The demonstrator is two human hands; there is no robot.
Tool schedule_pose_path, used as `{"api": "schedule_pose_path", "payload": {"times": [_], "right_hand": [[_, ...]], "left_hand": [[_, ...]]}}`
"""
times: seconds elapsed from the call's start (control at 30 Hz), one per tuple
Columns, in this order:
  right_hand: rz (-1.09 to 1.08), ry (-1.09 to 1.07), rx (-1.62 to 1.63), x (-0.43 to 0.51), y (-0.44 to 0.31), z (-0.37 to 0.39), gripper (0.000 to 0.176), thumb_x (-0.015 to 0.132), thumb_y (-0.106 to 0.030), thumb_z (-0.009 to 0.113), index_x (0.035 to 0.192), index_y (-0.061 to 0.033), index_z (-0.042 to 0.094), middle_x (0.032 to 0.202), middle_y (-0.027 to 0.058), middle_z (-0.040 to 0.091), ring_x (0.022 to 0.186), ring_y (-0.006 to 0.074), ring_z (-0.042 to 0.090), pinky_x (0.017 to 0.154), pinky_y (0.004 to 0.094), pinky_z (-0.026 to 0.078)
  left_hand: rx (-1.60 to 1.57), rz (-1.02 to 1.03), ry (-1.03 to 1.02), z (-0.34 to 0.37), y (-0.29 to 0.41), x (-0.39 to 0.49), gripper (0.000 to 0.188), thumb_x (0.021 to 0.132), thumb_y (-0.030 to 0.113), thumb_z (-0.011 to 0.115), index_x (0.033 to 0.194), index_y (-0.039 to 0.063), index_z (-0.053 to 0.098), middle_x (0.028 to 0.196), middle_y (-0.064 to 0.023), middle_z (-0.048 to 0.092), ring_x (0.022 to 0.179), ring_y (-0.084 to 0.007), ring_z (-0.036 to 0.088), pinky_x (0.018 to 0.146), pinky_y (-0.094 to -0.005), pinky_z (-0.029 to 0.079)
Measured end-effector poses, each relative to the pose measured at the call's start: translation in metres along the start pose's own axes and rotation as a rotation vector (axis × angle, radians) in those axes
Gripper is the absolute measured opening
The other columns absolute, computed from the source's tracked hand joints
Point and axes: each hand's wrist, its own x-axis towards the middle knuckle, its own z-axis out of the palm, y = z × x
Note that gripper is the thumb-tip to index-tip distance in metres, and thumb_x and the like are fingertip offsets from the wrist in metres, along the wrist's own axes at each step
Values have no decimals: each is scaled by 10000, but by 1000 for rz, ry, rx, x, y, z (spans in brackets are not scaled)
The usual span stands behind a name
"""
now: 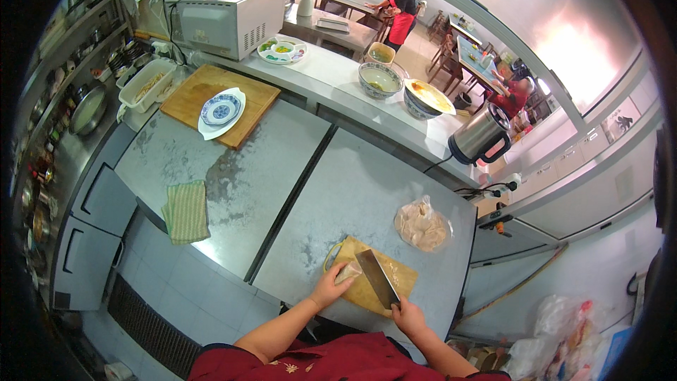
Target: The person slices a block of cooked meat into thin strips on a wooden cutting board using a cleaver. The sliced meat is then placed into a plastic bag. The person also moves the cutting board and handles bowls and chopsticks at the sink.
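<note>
My left hand (331, 287) grips a pale, whitish cylindrical piece of food (348, 273) above the left part of a wooden cutting board (365, 292). In my right hand (408, 316) is the handle of a cleaver (376, 277), its broad blade slanting up and left over the middle of the board. Small pale bits (395, 274) lie on the board to the right of the blade. A yellow loop is at the board's upper left edge. Beyond the board, a clear plastic bag (421, 225) of pale, flat, round pieces sits on the metal worktop (338, 190).
A green striped cloth (186, 211) lies at the left worktop edge. Farther back is a larger wooden board (254, 92) with stacked plates (221, 111). The back ledge holds a microwave (227, 24), bowls (380, 79) and a steel soymilk maker (480, 132). People are in the dining room beyond.
</note>
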Motion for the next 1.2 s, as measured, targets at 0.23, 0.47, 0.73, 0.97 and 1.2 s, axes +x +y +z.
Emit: {"api": "schedule_pose_path", "payload": {"times": [0.23,0.47,0.73,0.97,1.2], "right_hand": [[7,-9,10,0,1,0,225,932,-242,629,1063,-69,572,802,239,691,738,463,669,643,572,528],[4,-8,16,1,-1,-2,215,931,-240,630,1044,-67,571,800,240,689,738,464,668,646,573,529],[-7,7,-8,0,-4,-4,207,926,-231,640,1014,-61,562,774,238,680,715,465,660,623,569,523],[-22,47,-13,-4,-6,-4,200,921,-226,647,999,-58,570,756,233,677,691,459,657,606,570,516],[-18,44,12,-4,-5,-3,201,928,-231,630,1006,-55,572,733,243,668,679,464,655,605,572,518]], "left_hand": [[-12,-18,-25,0,3,0,586,930,288,703,1395,-16,519,1304,-169,640,1206,-246,610,1026,-362,472],[23,-26,-16,-1,5,0,589,934,280,704,1408,-10,511,1306,-158,638,1206,-238,604,1034,-360,465],[38,-21,-20,1,8,-1,580,926,274,697,1402,-6,517,1300,-155,641,1200,-231,607,1024,-360,471],[103,19,-17,5,11,-2,571,921,270,698,1398,6,527,1278,-150,651,1178,-229,619,1006,-354,484],[157,39,-24,7,4,-1,585,906,283,714,1383,-4,533,1264,-168,650,1172,-261,626,1004,-366,486]]}}
